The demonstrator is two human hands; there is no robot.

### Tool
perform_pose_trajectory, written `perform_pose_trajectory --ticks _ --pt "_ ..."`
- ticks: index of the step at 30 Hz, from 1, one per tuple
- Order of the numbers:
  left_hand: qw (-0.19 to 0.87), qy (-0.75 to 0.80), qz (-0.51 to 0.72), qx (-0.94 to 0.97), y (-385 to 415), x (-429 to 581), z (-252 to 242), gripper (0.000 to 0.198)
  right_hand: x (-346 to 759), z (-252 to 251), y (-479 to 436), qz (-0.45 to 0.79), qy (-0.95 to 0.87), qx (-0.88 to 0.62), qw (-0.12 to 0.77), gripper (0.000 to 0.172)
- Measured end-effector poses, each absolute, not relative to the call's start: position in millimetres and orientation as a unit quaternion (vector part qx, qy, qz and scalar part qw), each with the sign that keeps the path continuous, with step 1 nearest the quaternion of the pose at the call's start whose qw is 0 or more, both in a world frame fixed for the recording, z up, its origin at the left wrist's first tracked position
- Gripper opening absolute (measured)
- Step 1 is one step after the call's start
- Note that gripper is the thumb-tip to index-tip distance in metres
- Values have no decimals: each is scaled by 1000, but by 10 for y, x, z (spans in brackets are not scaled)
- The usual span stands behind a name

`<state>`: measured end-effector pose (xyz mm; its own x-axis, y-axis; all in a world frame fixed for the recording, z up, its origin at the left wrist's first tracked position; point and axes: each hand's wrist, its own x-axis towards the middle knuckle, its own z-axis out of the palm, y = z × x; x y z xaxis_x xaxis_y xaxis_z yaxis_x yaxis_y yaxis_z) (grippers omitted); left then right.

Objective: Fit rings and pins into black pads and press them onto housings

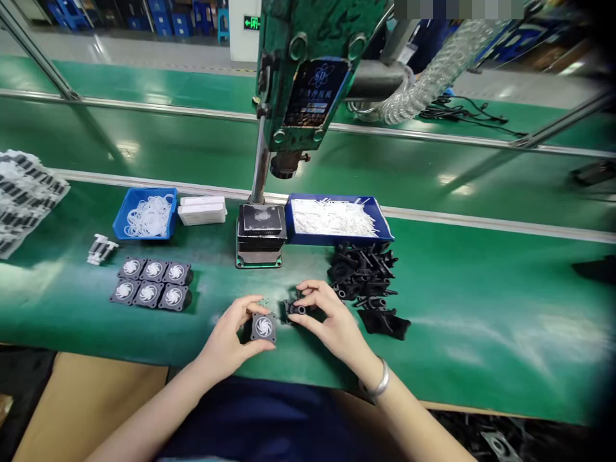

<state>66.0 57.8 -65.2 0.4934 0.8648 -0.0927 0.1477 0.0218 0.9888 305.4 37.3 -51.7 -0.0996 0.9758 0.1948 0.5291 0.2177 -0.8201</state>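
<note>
**6 sq units prob done, loads left**

My L hand is clamped on a 7th unit, right in front of me; R hand pinches a black part just beside it, 2 o'clock. The six sit at its 10 o'clock. Black pile further out at 2, imo lots untouched.

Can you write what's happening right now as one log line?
left grip: holds swirl square; right grip: holds black part; farther left: six swirl squares, two rows; press: above block, apart
</note>
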Motion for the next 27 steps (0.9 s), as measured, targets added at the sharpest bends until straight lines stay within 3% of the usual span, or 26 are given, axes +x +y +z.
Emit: perform_pose_trajectory --ticks 6,14,27 --pt "587 385 321 635 578 669 -670 64 2698 -180 356 302 -731 -468 393 14" --pt "545 379 322 675 588 655 -686 61 2544 -300 403 267 -760 -439 397 14" --pt "500 370 322 714 555 623 -765 62 2573 -363 362 321 -739 -425 413 20"
